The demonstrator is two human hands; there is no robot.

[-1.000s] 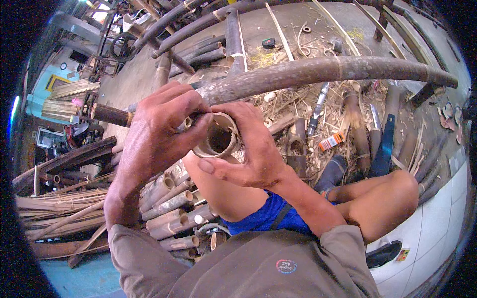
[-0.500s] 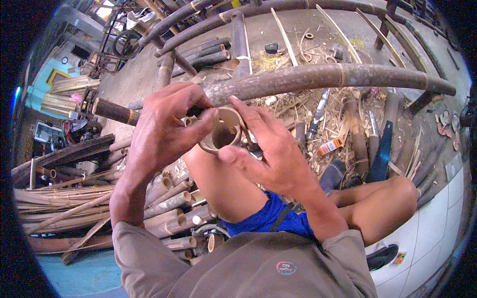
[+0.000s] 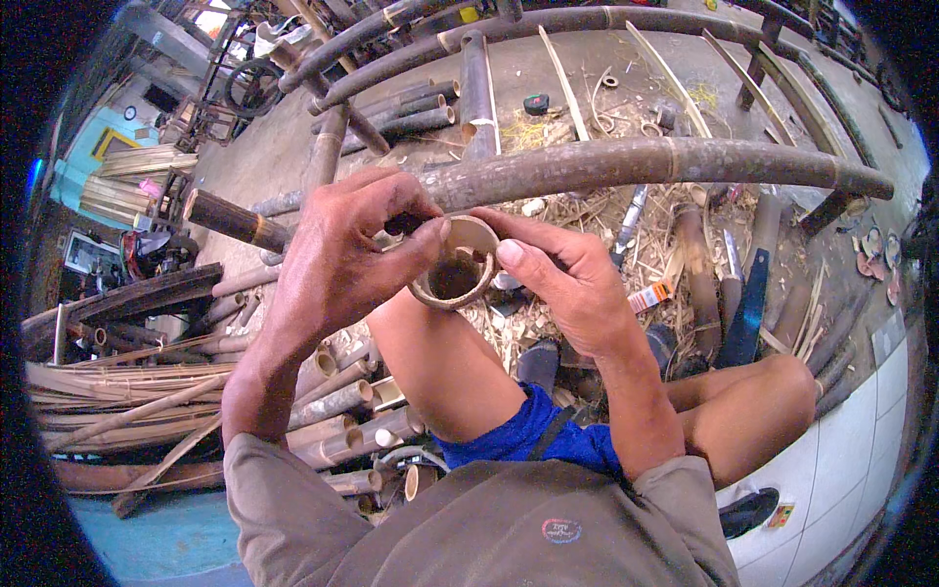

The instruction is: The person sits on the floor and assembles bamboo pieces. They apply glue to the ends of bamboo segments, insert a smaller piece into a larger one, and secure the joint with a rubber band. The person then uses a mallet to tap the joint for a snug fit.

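Note:
Above my left knee I hold a short hollow bamboo tube [image 3: 472, 293], its open round end turned up toward me. My left hand [image 3: 370, 240] pinches the tube's left rim between thumb and curled fingers. On the other side my right hand [image 3: 562, 279] grips it, with the thumb on the near right rim and the fingers behind the wall. The inside of the tube is dark and its lower end is out of sight. Just beyond the hands runs a thick, dark bamboo pole [image 3: 626, 164], part of a large frame.
A handsaw [image 3: 748, 313] and a chisel-like blade [image 3: 733, 256] lie to the right among shavings. An orange-and-white box [image 3: 649, 295] is nearby. Cut bamboo tubes [image 3: 337, 401] and split strips [image 3: 137, 396] are piled at left. A tape measure [image 3: 536, 104] sits beyond the pole.
My right hand has shifted right and away, its thumb going from the near wall up to the right rim. The tube has moved slightly right. My left hand keeps its pinch.

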